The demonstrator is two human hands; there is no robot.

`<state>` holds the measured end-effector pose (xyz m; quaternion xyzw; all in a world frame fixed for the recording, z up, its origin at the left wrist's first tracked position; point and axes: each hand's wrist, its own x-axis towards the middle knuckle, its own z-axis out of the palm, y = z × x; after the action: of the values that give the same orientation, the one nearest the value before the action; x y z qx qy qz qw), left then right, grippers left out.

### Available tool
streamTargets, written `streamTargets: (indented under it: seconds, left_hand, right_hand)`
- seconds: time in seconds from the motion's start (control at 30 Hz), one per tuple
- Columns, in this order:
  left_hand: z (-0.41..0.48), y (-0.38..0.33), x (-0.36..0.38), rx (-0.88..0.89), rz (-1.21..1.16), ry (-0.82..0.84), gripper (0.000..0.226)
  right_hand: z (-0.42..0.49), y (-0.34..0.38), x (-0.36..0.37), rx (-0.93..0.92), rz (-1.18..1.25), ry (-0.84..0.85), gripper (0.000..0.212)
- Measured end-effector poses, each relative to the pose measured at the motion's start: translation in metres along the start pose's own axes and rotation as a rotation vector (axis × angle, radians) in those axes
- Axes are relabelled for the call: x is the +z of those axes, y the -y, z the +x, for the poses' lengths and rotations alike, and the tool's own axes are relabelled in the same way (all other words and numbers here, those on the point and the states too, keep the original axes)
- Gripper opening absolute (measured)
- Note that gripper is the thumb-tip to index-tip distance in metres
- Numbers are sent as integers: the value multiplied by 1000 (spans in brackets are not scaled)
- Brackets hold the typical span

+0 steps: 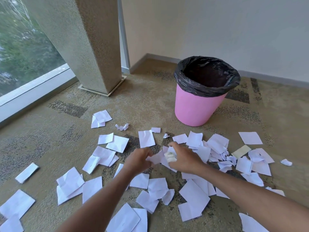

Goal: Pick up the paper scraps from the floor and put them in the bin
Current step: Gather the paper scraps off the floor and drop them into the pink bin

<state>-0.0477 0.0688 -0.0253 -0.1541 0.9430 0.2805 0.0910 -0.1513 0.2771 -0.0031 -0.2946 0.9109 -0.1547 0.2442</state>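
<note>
Several white paper scraps lie scattered over the carpet, some flat, some crumpled. A pink bin with a black liner stands upright beyond them, to the right of centre. My left hand is low over the scraps, its fingers curled on the edge of a flat white scrap. My right hand is just to its right and grips a small bunch of crumpled paper. Both hands are in front of the bin and well short of it.
A rough concrete pillar stands at the back left beside a large window with a grey sill. A pale wall runs behind the bin. A yellowish paper piece lies among the scraps on the right.
</note>
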Motion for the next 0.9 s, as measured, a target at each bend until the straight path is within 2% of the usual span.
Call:
streamTargets:
  seconds: [0.1,0.23,0.37,0.43,0.57,0.63,0.73,0.83,0.9]
  left_hand:
    - [6,-6,-17,-106,-313,-49,27]
    - [21,-34,-43,-190,-1048,-10,26]
    - [39,-87,-72,-166,-1402,0,30]
    - [44,-122,-90,-130,-1491,3,25]
    - [56,-190,-128,-38,-1535,-70,18]
    - [64,-218,-145,-22,-1524,-93,28]
    - [74,-253,-170,10,-1498,-22,38]
    - [78,-277,-187,26,-1576,88,50]
    - [85,-286,-190,-27,-1609,68,54]
  right_hand:
    - [3,3,-23,90,342,-26,66]
    - [6,16,-61,115,847,-154,49]
    - [6,29,-114,102,1171,-262,34]
    - [4,35,-144,68,1331,-293,25]
    - [1,39,-197,46,1559,-357,26]
    - [1,37,-218,51,1638,-410,24]
    - [1,30,-243,21,1740,-476,23]
    - [1,20,-258,8,1844,-489,31]
    - [-1,15,-263,21,1878,-491,27]
